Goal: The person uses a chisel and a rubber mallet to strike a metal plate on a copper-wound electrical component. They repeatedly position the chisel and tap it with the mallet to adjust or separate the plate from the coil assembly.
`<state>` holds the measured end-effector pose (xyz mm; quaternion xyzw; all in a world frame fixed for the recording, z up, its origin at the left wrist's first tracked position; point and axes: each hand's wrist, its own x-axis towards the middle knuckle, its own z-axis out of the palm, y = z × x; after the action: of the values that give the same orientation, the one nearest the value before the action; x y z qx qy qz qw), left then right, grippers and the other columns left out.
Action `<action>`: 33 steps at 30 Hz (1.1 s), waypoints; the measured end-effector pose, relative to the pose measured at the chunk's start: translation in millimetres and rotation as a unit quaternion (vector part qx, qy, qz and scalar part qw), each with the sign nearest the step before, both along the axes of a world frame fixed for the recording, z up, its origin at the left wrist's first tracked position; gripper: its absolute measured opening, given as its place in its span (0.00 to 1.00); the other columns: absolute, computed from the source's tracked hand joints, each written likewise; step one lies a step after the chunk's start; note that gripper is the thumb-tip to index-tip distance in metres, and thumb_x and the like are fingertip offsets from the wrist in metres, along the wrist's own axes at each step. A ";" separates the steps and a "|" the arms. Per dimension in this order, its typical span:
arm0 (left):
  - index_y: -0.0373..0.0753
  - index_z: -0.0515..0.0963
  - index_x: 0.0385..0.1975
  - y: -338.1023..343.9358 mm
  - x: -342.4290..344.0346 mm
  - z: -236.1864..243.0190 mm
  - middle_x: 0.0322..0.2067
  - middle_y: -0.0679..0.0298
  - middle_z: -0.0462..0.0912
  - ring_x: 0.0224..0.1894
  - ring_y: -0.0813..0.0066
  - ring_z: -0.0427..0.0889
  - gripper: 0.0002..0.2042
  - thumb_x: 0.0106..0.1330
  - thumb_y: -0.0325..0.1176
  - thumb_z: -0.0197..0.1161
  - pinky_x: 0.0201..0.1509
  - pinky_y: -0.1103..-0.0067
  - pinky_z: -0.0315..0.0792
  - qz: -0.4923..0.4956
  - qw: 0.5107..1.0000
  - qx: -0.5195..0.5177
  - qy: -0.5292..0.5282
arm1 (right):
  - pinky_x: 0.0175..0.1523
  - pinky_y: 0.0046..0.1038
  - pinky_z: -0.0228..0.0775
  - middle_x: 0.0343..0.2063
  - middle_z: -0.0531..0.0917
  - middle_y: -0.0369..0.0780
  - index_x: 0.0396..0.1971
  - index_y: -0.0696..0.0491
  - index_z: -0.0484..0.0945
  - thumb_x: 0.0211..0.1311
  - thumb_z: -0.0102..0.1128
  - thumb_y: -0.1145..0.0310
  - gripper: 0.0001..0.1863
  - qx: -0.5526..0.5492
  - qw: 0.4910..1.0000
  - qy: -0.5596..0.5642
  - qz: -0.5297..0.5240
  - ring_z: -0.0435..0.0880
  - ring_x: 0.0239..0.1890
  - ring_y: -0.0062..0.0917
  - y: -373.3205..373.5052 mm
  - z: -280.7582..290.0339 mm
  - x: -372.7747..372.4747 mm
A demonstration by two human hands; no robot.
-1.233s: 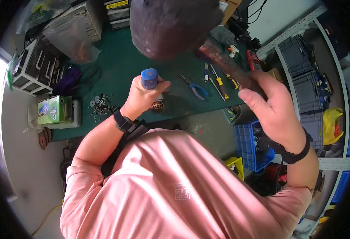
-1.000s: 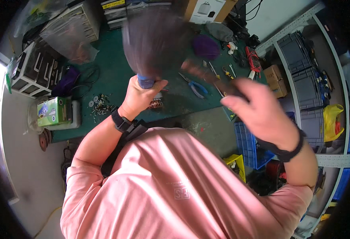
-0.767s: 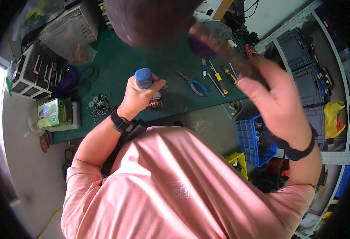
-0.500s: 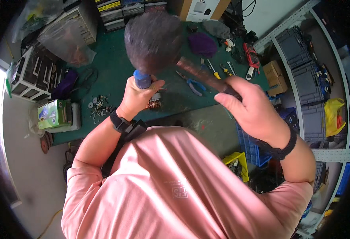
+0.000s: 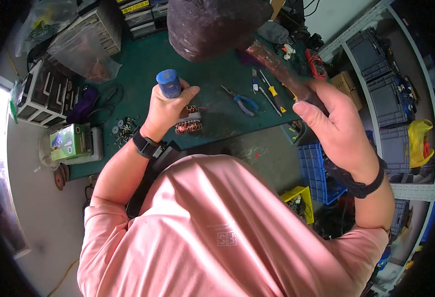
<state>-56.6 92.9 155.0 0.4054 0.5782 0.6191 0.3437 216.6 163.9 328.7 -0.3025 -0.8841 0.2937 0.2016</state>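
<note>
I see the copper-wound part point(image 5: 189, 127) at the near edge of the green surface point(image 5: 217, 128), left of centre, its coils still on either side of a pale band. I judge the work underway; how much is left I can't tell. My left hand point(image 5: 164, 110) is clamped round the blue handle point(image 5: 170, 84), hiding whether its lower end touches the part. My right hand point(image 5: 338, 128) grips the dark mallet point(image 5: 212, 27), head raised clear. Blue-handled pliers point(image 5: 240, 101) lie right, loose screws point(image 5: 124, 129) left.
</note>
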 end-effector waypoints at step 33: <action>0.35 0.77 0.26 -8.5 1.4 -11.3 0.21 0.68 0.76 0.21 0.82 0.75 0.05 0.61 0.25 0.67 0.24 0.83 0.68 -0.013 1.000 0.004 0.021 | 0.34 0.31 0.66 0.22 0.73 0.46 0.34 0.61 0.74 0.66 0.61 0.58 0.18 -0.027 0.999 -0.010 -0.015 0.70 0.25 0.29 7.8 -11.2 7.3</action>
<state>-55.3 84.4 143.7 0.4271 0.5771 0.6083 0.3383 223.9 171.7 317.5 -0.3240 -0.8732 0.3113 0.1887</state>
